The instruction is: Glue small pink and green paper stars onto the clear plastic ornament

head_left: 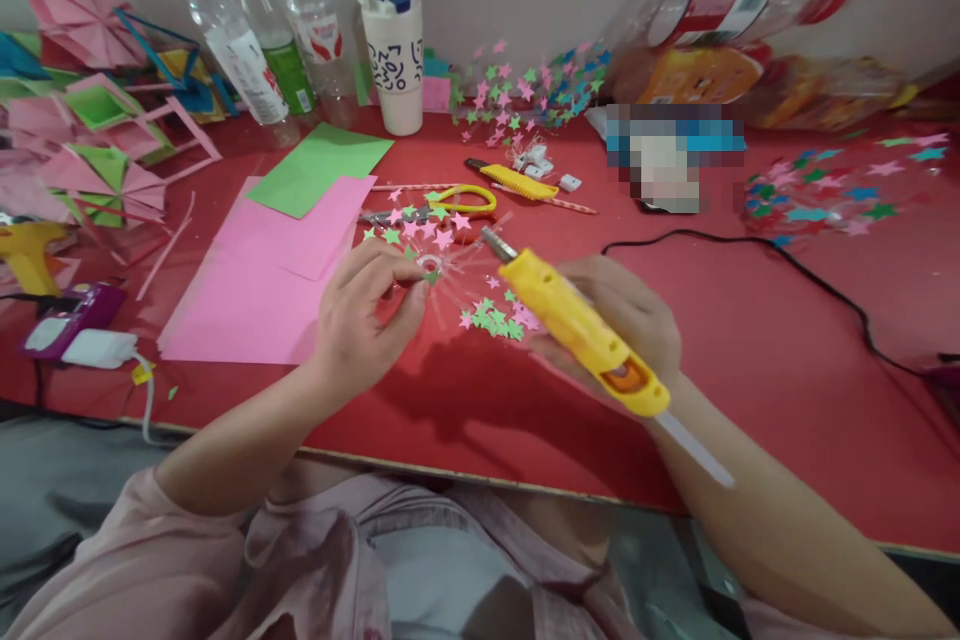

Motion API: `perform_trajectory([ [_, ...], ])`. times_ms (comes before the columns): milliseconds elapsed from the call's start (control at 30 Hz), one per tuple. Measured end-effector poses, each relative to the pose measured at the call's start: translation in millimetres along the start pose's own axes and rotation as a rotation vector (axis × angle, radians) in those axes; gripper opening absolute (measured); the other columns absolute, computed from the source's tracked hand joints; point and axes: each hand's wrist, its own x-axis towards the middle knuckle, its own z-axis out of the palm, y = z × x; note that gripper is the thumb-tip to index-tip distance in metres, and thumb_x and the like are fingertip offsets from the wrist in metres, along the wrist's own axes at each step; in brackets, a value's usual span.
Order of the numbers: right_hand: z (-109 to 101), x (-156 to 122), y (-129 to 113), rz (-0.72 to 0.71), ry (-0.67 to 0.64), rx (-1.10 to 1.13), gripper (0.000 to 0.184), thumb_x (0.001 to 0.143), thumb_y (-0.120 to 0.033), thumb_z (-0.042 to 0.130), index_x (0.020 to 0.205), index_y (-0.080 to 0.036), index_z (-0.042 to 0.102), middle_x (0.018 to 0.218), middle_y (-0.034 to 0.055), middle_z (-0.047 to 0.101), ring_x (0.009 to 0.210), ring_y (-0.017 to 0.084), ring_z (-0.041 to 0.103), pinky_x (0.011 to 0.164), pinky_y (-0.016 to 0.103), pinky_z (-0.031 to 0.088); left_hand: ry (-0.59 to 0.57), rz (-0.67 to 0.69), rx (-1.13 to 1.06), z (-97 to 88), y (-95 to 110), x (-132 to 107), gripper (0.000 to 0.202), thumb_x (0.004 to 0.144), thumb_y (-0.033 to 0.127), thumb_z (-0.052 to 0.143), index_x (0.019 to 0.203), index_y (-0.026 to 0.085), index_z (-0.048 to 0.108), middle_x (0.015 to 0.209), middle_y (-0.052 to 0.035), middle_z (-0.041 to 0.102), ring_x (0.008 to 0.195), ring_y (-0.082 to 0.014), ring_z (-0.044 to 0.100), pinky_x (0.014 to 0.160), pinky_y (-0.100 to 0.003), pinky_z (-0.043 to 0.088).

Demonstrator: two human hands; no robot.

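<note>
Head view: small green star [431, 277] pinched in left hand [367, 310], near hub of clear spoked piece [441, 261] over red desk [787, 360]; contact between them unclear. Yellow glue gun [566, 320] gripped in right hand [649, 315], nozzle [499, 244] held apart from star. Loose stars [493, 320] heaped between hands. Glue probably best dabbed sparingly, star held by edge, skin kept off nozzle.

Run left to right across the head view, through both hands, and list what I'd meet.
Purple block → pink paper → left hand pinching a green star → star pile → glue gun in the right hand → stars at the far right.
</note>
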Motion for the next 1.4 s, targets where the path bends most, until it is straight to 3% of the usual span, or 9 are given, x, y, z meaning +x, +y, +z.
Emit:
perform_trajectory([
  [133, 7.1, -0.4, -7.2, -0.214, 0.016, 0.070, 0.026, 0.089, -0.046, 0.053, 0.085, -0.020, 0.053, 0.070, 0.0045, 0.061, 0.064, 0.017, 0.056, 0.060, 0.031, 0.045, -0.008, -0.014, 0.029, 1.1, -0.5, -0.1, 0.007, 0.084, 0.013, 0.056, 0.081, 0.019, 0.058, 0.075, 0.0005, 0.061, 0.072, -0.0121, 0.055, 0.064, -0.026, 0.048],
  [300, 10.2, -0.8, -7.9, -0.175, -0.040, 0.068, 0.028, 0.088, -0.044, 0.054, 0.072, -0.021, 0.049, 0.063, 0.0013, 0.054, 0.058, 0.014, 0.048, 0.056, 0.028, 0.039, -0.032, -0.024, 0.027, 1.7, -0.3, 0.0, 0.008, 0.084, 0.012, 0.055, 0.083, 0.019, 0.058, 0.078, 0.0004, 0.061, 0.073, -0.0116, 0.055, 0.064, -0.025, 0.047],
  [600, 12.5, -1.0, -9.2, -0.139, -0.040, 0.071, 0.031, 0.086, -0.041, 0.056, 0.065, -0.023, 0.043, 0.059, -0.0025, 0.044, 0.054, 0.013, 0.040, 0.053, 0.027, 0.031, -0.023, -0.013, 0.022, 1.9, 2.0, -0.5, 0.007, 0.085, 0.012, 0.055, 0.083, 0.019, 0.058, 0.079, -0.0001, 0.061, 0.072, -0.0114, 0.055, 0.063, -0.025, 0.046],
  [1400, 13.5, -1.6, -9.3, -0.161, -0.036, 0.045, 0.033, 0.086, -0.038, 0.060, 0.064, -0.024, 0.040, 0.056, -0.0016, 0.045, 0.053, 0.013, 0.040, 0.051, 0.029, 0.032, -0.011, 0.019, 0.018, 2.0, 2.1, 0.9, 0.007, 0.085, 0.012, 0.055, 0.081, 0.018, 0.056, 0.076, 0.0002, 0.060, 0.070, -0.0102, 0.054, 0.061, -0.024, 0.044],
])
